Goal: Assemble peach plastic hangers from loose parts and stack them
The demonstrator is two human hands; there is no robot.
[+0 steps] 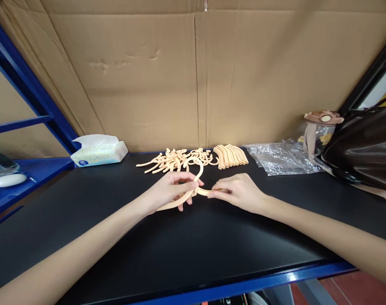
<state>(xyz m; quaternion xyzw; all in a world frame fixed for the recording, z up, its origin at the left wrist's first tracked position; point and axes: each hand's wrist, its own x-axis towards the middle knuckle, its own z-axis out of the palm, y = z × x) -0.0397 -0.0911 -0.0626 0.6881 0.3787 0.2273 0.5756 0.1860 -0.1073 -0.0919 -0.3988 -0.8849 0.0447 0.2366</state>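
Observation:
My left hand (175,190) is closed on a beige piece (177,202) of curved, tube-like strips, pinching where the strips meet. One curved arm rises from that joint, and another runs down to the left under the hand. To the right of the joint, a short beige strip (204,192) reaches my right hand (237,190), whose thumb and fingers pinch its outer end. Part of the joint is hidden by the left fingers. Behind the hands lies a loose heap of curved beige pieces (172,160). A neat row of beige strips (231,156) sits to its right.
A tissue pack (99,151) rests at the back left of the black table (167,254). At the back right are a clear plastic bag (281,159), a drinking bottle (321,131) and a dark brown bag (367,148). A cardboard wall (142,84) closes off the back.

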